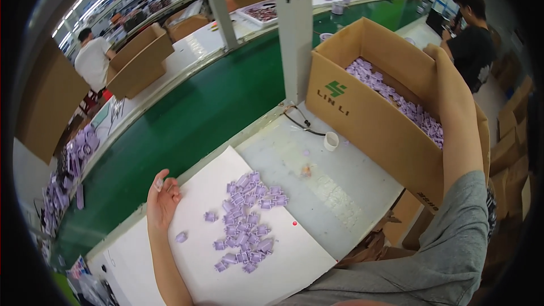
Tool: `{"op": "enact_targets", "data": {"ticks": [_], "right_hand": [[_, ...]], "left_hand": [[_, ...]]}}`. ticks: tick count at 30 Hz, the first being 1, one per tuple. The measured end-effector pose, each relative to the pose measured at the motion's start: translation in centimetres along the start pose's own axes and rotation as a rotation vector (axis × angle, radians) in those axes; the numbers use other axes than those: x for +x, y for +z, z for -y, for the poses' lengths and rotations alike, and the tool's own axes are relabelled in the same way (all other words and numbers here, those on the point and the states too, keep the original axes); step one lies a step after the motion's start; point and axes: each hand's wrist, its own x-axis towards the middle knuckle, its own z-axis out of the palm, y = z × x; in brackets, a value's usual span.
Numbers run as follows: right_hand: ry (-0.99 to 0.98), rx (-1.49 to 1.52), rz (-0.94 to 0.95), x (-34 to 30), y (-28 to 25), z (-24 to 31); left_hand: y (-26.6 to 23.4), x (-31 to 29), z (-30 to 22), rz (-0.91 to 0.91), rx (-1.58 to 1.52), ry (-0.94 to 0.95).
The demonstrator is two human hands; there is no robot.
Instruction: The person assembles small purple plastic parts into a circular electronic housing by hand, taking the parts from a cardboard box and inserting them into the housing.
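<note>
My left hand (164, 197) is raised over the left edge of a white board (212, 175), palm up. Its fingers are loosely bent and apart, with a whitish wrap on one finger. Beside it, small lilac plastic parts (243, 226) lie loose in a pile on the board, and a single part (181, 237) sits nearest the hand. My right arm reaches across a large open cardboard box (362, 130) at the right. There my right hand (434, 52) grips the box's far rim, its fingertips partly hidden. Inside the box lie many lilac parts (396, 99).
A green conveyor belt (226, 90) runs behind the workbench (340, 192). A white post (294, 34) stands by the box. A white cup-like ring (331, 141) and a black cable (303, 126) lie on the bench. Two people work farther off, left and right.
</note>
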Motion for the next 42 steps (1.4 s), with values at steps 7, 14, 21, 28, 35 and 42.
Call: {"op": "enact_targets", "data": {"ticks": [7, 14, 21, 28, 35, 42], "right_hand": [[-0.104, -0.052, -0.054, -1.1, -2.1, -2.2], [-0.245, -0.047, -0.098, -11.2, 8.7, -5.5], [-0.253, 0.003, -0.140, -10.2, 8.6, -4.8], [-0.243, 0.034, -0.169, -9.6, 7.6, -4.2], [-0.223, 0.058, -0.197, -8.6, 6.7, -3.4], [-0.215, 0.081, -0.221, -8.2, 6.4, -3.1]], "left_hand": [[-0.1, 0.2, 0.0, 0.024, -0.022, -0.009], [-0.1, -0.6, -0.3, 0.042, 0.040, -0.008], [0.0, -0.7, -0.5, 0.040, 0.053, -0.012], [0.1, -0.6, -0.4, 0.030, 0.048, -0.017], [-0.1, -0.4, -0.4, 0.047, 0.046, -0.026], [0.0, -0.5, -0.5, 0.047, 0.048, -0.018]]}}
